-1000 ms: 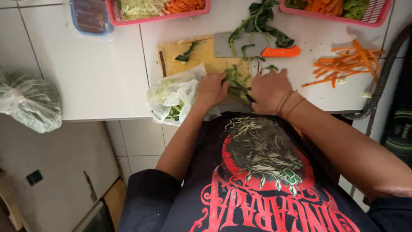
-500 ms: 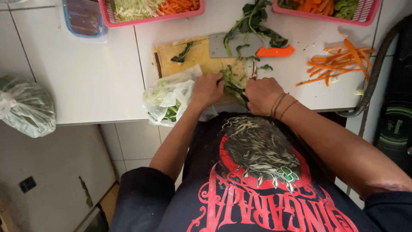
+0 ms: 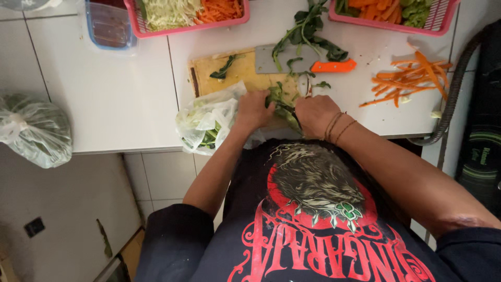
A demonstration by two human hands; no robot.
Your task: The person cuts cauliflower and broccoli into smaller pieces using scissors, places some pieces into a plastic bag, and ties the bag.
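Both hands, left hand [image 3: 254, 109] and right hand [image 3: 314, 112], have fingers clamped on limp leafy greens [image 3: 280, 104] at the surface's near edge; light, soft, best gripped by the stems

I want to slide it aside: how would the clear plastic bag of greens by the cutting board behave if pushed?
The bag looks thin and crumpled, so it would probably crumple rather than slide whole. It seems light. Lying near the counter edge, it might slip off.
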